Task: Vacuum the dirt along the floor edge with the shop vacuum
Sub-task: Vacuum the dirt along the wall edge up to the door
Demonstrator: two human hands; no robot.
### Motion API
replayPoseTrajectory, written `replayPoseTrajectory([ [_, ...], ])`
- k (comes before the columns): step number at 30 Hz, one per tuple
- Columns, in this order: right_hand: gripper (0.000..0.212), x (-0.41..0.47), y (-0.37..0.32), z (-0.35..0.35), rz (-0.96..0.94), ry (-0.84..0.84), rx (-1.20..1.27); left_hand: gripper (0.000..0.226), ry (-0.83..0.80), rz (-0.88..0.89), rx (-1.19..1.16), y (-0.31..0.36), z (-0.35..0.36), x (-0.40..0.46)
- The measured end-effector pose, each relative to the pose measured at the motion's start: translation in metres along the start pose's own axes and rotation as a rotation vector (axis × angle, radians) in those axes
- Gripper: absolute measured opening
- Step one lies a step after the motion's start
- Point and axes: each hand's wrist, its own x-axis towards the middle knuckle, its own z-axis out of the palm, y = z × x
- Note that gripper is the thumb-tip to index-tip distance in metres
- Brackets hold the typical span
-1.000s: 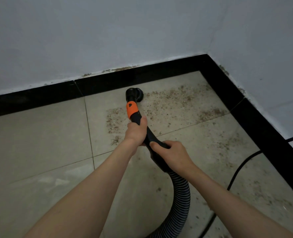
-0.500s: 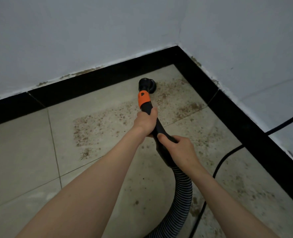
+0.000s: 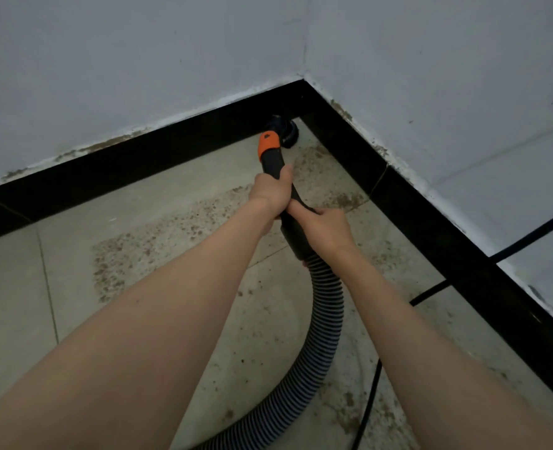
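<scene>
The black vacuum wand with an orange collar [image 3: 268, 145] points into the room corner. Its round brush nozzle [image 3: 286, 131] sits on the floor against the black skirting [image 3: 184, 151]. My left hand [image 3: 272, 191] grips the wand just below the collar. My right hand [image 3: 325, 229] grips the black cuff lower down, where the ribbed hose [image 3: 325, 326] begins. Brown dirt [image 3: 158, 235] is scattered over the grey tiles left of my arms, and more dirt [image 3: 343, 198] lies along the right skirting.
Two white walls meet at the corner [image 3: 304, 73]. A black power cable [image 3: 370, 394] runs over the floor on the right and up the right wall [image 3: 534, 230]. The ribbed hose curves back under my right forearm toward the bottom edge.
The nozzle has travelled to the right along the back skirting into the corner, with both hands still on the wand. The view has followed, so the dirt patch now lies left of the wand.
</scene>
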Motion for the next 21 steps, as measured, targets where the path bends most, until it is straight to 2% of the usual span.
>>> replayPoseTrajectory([
  [9, 0.047, 0.006, 0.005, 0.001, 0.001, 0.100, -0.087, 0.041, -0.245, -0.119, -0.255, 0.001, -0.009, 0.007],
  [16, 0.065, -0.007, 0.001, 0.008, 0.059, 0.120, -0.076, 0.037, -0.270, -0.111, -0.195, 0.005, -0.016, 0.003],
  [21, 0.057, -0.030, 0.003, 0.012, 0.089, 0.149, -0.093, 0.039, -0.332, -0.135, -0.179, -0.002, -0.022, -0.011],
])
